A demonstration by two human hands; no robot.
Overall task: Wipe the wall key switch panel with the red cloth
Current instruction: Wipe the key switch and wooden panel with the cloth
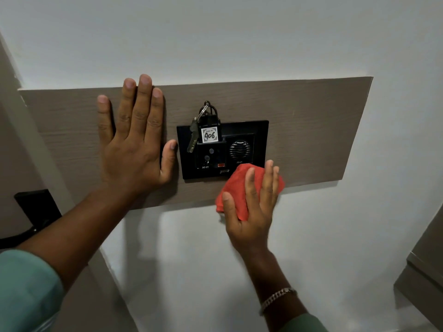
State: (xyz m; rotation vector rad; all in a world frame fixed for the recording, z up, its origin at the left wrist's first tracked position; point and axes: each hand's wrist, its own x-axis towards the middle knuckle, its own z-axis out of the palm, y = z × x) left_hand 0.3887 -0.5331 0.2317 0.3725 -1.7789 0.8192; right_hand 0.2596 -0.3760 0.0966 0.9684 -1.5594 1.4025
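A black key switch panel (260, 137) is mounted on a grey-brown wooden board (311, 130) on the wall. A key with a tag marked 406 (209, 134) hangs in its slot. My right hand (254, 209) presses a bunched red cloth (236, 188) against the panel's lower right corner and the board's lower edge. My left hand (134, 142) lies flat on the board, fingers spread, its thumb touching the panel's left edge.
White wall (215, 32) surrounds the board. A black fitting with a cable (36, 207) sits on the brown surface at lower left. A grey-brown cabinet edge (424, 267) juts in at lower right.
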